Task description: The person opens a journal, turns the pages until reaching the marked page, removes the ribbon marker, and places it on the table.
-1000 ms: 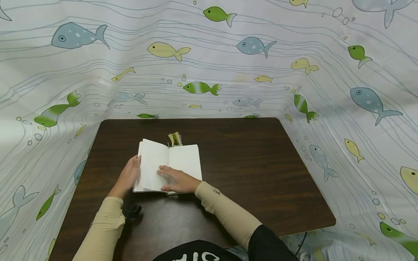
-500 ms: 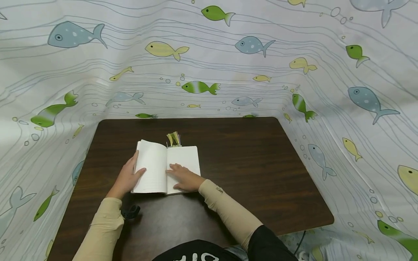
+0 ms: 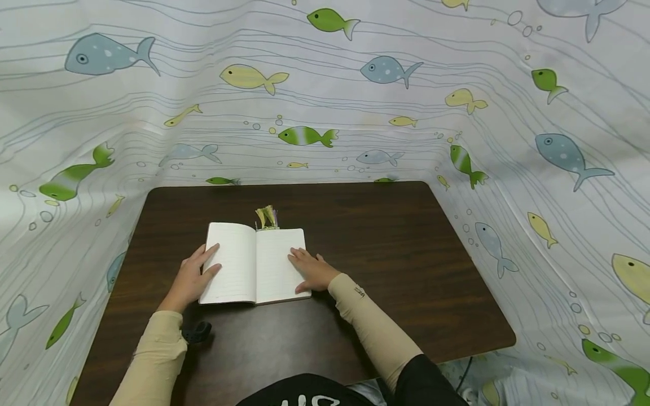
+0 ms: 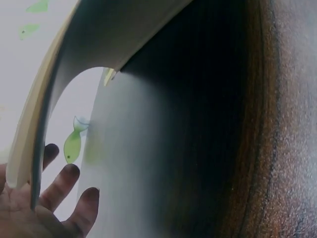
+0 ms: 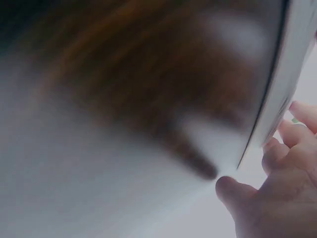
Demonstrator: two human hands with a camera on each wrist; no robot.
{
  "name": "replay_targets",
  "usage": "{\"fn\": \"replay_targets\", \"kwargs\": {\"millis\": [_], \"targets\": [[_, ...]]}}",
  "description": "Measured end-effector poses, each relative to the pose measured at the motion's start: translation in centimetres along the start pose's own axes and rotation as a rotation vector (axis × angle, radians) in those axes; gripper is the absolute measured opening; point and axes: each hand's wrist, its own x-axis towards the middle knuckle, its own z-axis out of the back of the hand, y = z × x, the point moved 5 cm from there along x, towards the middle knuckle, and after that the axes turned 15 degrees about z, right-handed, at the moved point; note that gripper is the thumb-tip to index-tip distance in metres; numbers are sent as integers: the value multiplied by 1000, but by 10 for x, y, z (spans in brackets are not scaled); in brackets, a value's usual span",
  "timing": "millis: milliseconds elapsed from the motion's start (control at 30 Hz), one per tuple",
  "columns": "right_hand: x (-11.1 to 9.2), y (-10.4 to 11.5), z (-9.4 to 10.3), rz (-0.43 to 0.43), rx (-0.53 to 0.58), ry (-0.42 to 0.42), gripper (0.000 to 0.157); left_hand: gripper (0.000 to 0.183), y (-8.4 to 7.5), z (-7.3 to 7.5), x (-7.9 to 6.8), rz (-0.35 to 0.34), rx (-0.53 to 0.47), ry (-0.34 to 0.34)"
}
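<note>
An open notebook [image 3: 231, 262] with cream pages lies on the brown table, faint ruled lines on its pages. My left hand [image 3: 189, 280] grips the book's left edge, thumb and a finger on the page. In the left wrist view, other fingers [image 4: 86, 208] show beneath the raised, curving cover [image 4: 35, 129]. On the right page, near its outer edge, my right hand [image 3: 315, 270] rests with fingers spread and fairly straight. The right wrist view shows that hand [image 5: 285, 193] beside the book's edge [image 5: 270, 99], partly hidden by it. Yellowish ribbon-like strands [image 3: 266, 217] stick out at the top of the spine.
The dark wood table [image 3: 386, 270] extends to the right of the book. A black band-like device [image 3: 197, 332] is at the left wrist. Around the table hangs a white sheet printed with fish [image 3: 304, 136]. A dark cable [image 3: 464, 375] hangs past the table's right front edge.
My right hand has slid right, from the left page across to the outer part of the right page. The left page has settled flatter, and my left thumb now lies over it.
</note>
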Motion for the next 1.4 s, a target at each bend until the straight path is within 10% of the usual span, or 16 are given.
{"fn": "replay_targets", "kwargs": {"millis": [700,1033,1200,1400], "targets": [[-7,-2,7,-1,-131,-147,94,56,-3,3,-7,-100,54,-85],[2,-1,10,-87,-175,-273,114,53,-3,0,-6,-110,104,-73],[10,9,18,34,39,-374,102,48,-7,-3,-8,-129,132,-63],[18,35,26,252,571,-431,78,48,-6,-3,-7,-120,118,-61]]}}
